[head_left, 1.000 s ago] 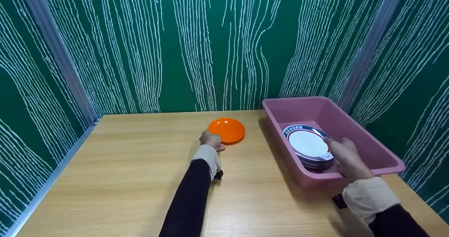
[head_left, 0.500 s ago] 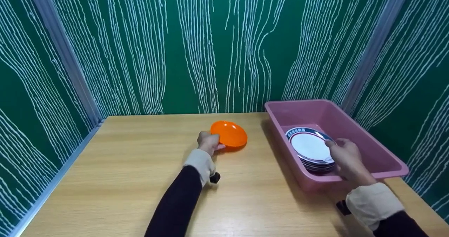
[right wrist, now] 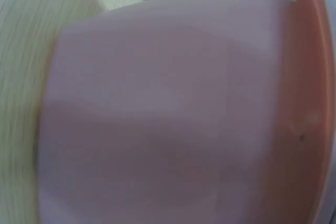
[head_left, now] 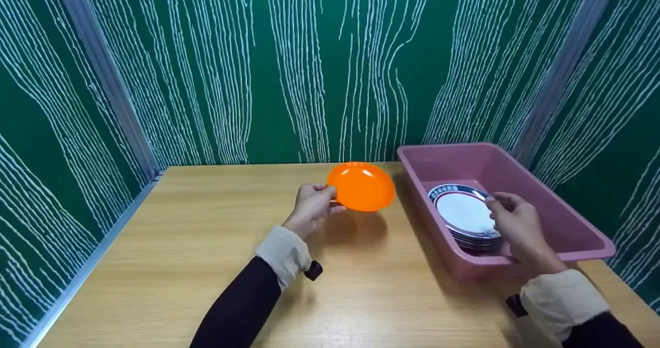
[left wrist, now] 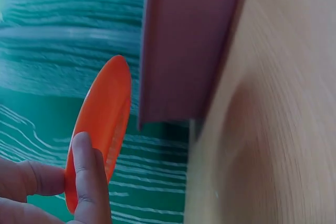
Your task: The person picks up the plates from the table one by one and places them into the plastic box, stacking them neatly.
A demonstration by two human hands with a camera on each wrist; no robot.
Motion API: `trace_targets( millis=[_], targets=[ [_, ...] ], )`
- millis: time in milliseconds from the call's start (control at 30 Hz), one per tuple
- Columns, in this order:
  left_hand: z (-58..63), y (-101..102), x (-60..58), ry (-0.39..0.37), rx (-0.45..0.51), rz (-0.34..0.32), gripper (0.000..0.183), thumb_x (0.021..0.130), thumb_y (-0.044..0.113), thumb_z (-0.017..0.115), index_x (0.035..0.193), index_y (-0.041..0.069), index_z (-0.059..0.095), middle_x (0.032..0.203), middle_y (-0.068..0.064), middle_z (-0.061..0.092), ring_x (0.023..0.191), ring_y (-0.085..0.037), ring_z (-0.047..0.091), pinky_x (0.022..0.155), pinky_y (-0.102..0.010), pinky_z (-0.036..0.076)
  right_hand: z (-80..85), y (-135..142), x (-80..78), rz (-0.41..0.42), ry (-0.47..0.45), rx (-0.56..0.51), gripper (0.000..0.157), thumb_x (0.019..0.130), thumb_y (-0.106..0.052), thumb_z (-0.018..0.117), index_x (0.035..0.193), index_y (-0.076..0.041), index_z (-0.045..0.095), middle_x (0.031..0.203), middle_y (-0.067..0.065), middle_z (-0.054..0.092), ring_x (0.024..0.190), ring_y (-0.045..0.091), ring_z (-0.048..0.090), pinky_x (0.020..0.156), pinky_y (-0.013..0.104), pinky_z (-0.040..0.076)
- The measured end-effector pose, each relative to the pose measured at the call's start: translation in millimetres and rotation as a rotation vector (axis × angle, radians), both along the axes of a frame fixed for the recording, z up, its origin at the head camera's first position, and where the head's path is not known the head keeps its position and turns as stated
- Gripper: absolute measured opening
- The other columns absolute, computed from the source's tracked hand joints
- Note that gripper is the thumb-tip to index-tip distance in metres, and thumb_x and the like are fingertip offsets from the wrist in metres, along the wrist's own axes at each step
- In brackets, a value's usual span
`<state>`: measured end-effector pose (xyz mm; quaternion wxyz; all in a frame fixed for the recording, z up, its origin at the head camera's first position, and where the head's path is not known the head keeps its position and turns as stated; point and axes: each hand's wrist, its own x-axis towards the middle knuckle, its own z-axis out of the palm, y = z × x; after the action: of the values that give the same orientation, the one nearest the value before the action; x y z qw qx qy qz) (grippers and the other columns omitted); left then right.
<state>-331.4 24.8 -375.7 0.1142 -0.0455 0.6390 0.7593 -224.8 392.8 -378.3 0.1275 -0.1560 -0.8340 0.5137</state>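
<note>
My left hand (head_left: pixel 313 206) pinches the near-left rim of a small orange plate (head_left: pixel 362 187). In the left wrist view the orange plate (left wrist: pixel 105 114) stands tilted on edge between thumb and fingers; its shadow on the wood shows it is clear of the table. My right hand (head_left: pixel 521 229) reaches over the near wall of the pink tub (head_left: pixel 546 203), fingers loosely curled, with its fingertips right at the edge of a stack of white plates (head_left: pixel 464 214). The top plate has a dark blue patterned border and a red ring.
A wooden table (head_left: pixel 206 245) carries the tub at its right side. Green walls (head_left: pixel 356 80) with white streaks enclose the back and sides, with grey posts at the corners. The tub's outer wall (right wrist: pixel 163 114) fills most of the right wrist view.
The left hand has lifted the orange plate off the table, tilting it and carrying it slightly right. The right hand stays at the stack, its fingers raised a little.
</note>
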Motion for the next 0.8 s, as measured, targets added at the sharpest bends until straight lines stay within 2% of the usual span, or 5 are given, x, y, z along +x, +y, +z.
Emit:
trace_targets(
  millis=[133,367,467,633,800],
  targets=[
    [10.1,6,17.6,0.017,0.031,-0.039,0.021,0.095,0.003,0.065,0.117,0.003,0.063,0.113,-0.017,0.067,0.088,-0.029,0.075,0.084,-0.035,0.062,2.7,0,2.4,0.026,0.093,0.033,0.060,0.108,-0.040,0.044,0.153,-0.001,0.040,0.129,0.020,0.056,0.097,0.009,0.060,0.075,0.015,0.057],
    [16.6,15,50.4,0.052,0.136,-0.113,0.025,0.094,0.002,0.068,0.118,0.002,0.061,0.111,-0.018,0.067,0.087,-0.033,0.075,0.080,-0.037,0.063,11.5,-22,10.7,0.137,0.172,0.050,0.059,0.107,-0.045,0.047,0.149,-0.003,0.045,0.119,0.021,0.061,0.093,0.014,0.070,0.079,0.024,0.062],
    [17.7,19,63.0,0.071,0.161,-0.138,0.028,0.093,0.002,0.069,0.119,0.002,0.059,0.110,-0.019,0.067,0.086,-0.033,0.075,0.080,-0.038,0.064,19.7,-37,16.3,0.223,0.134,-0.017,0.061,0.107,-0.046,0.049,0.150,-0.004,0.043,0.120,0.021,0.061,0.096,0.018,0.071,0.084,0.027,0.062],
    [18.9,27,80.7,0.081,0.172,-0.155,0.032,0.092,0.003,0.070,0.121,0.003,0.057,0.110,-0.018,0.068,0.086,-0.034,0.075,0.079,-0.038,0.064,32.2,-57,27.0,0.314,-0.009,-0.166,0.074,0.102,-0.058,0.051,0.155,-0.009,0.036,0.132,0.018,0.056,0.109,0.024,0.068,0.094,0.030,0.058],
    [18.5,33,89.9,0.089,0.178,-0.183,0.034,0.091,0.003,0.072,0.121,0.002,0.057,0.107,-0.018,0.071,0.084,-0.034,0.076,0.077,-0.038,0.064,37.3,-68,36.3,0.317,-0.030,-0.456,0.065,0.099,-0.048,0.062,0.148,-0.009,0.043,0.128,0.008,0.062,0.103,0.023,0.071,0.094,0.032,0.059]
  ],
)
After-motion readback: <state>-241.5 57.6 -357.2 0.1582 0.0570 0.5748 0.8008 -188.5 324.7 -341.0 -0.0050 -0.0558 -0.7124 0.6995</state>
